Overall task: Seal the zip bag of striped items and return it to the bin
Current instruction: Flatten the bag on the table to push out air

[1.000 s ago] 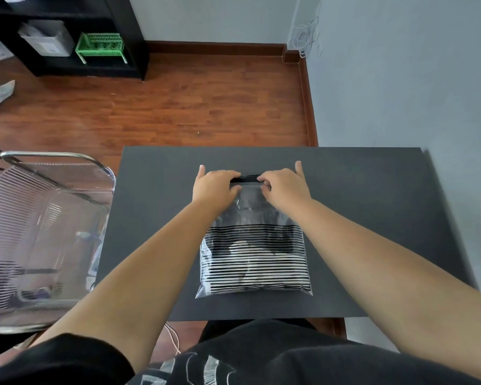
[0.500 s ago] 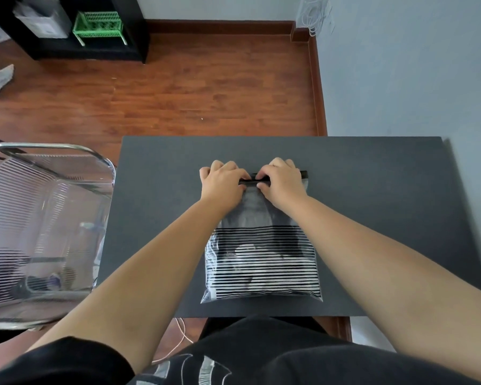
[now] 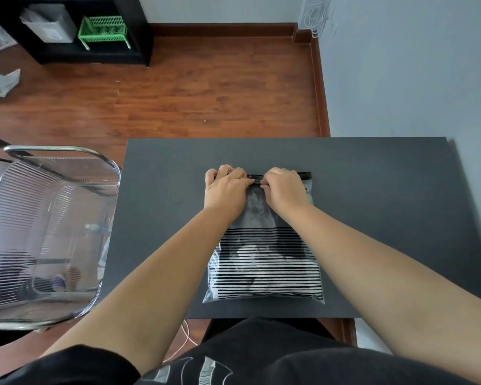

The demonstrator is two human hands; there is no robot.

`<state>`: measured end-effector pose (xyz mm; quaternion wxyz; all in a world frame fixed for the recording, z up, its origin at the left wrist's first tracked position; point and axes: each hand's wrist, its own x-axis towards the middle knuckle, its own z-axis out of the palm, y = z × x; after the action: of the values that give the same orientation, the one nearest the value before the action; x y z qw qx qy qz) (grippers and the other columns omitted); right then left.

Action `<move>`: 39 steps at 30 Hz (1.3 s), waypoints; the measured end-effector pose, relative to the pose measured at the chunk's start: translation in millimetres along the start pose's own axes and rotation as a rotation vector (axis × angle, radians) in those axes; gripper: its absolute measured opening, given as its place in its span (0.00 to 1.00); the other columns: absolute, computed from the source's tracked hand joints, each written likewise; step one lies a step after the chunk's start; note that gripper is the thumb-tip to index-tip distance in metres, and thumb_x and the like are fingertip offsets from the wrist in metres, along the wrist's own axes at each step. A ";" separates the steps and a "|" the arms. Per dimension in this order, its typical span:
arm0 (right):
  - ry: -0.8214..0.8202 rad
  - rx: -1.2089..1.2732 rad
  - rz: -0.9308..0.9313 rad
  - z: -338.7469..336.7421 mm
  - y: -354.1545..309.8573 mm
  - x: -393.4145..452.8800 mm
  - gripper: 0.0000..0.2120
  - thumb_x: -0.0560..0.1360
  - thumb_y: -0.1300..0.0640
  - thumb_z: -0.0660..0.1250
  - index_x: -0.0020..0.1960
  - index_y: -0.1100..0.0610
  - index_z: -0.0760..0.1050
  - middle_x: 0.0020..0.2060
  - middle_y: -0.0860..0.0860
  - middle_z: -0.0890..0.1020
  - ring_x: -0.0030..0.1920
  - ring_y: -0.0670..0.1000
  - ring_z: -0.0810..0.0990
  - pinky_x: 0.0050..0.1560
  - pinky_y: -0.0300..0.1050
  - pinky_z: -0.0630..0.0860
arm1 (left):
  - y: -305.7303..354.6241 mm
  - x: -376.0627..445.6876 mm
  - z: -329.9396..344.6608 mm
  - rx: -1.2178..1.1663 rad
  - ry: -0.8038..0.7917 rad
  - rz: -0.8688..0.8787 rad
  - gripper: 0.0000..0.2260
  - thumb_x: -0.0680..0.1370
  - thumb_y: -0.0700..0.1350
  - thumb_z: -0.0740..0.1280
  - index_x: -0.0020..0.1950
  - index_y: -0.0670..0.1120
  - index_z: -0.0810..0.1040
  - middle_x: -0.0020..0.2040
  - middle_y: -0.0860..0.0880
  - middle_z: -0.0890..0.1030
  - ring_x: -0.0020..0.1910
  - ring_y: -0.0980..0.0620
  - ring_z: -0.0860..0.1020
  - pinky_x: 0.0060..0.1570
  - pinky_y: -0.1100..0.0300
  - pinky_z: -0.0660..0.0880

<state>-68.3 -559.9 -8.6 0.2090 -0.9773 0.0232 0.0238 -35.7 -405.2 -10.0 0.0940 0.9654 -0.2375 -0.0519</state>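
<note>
A clear zip bag (image 3: 264,262) holding black-and-white striped fabric lies flat on the dark grey table (image 3: 372,195). Its black zip strip (image 3: 304,175) runs along the far edge, partly hidden by my hands. My left hand (image 3: 225,188) pinches the left end of the strip. My right hand (image 3: 285,187) pinches the strip near its middle, close beside the left hand. The clear plastic bin (image 3: 47,234) stands to the left of the table, with a few small items inside.
A black shelf unit (image 3: 95,51) with a green basket (image 3: 103,29) stands at the far left on the wooden floor. A grey wall (image 3: 414,65) runs along the table's right side. A thin cable (image 3: 185,334) lies on the floor under the table.
My fingers have curled down onto the zip strip. More of the strip's right end now shows past my right hand. The bag stays flat in the same spot on the table.
</note>
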 end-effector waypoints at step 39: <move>-0.322 -0.091 0.215 41.1 -18.4 -128.3 0.29 0.79 0.36 0.38 0.75 0.40 0.29 0.74 0.46 0.26 0.74 0.51 0.26 0.73 0.55 0.31 | 15.5 -117.4 29.3 -0.112 -0.319 -0.069 0.25 0.80 0.61 0.37 0.75 0.62 0.31 0.78 0.56 0.30 0.75 0.50 0.28 0.71 0.46 0.29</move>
<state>-196.8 -521.7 -31.3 0.1620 -0.9613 0.0925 0.2028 -150.5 -368.3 -28.9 0.1067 0.9458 -0.2128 -0.2208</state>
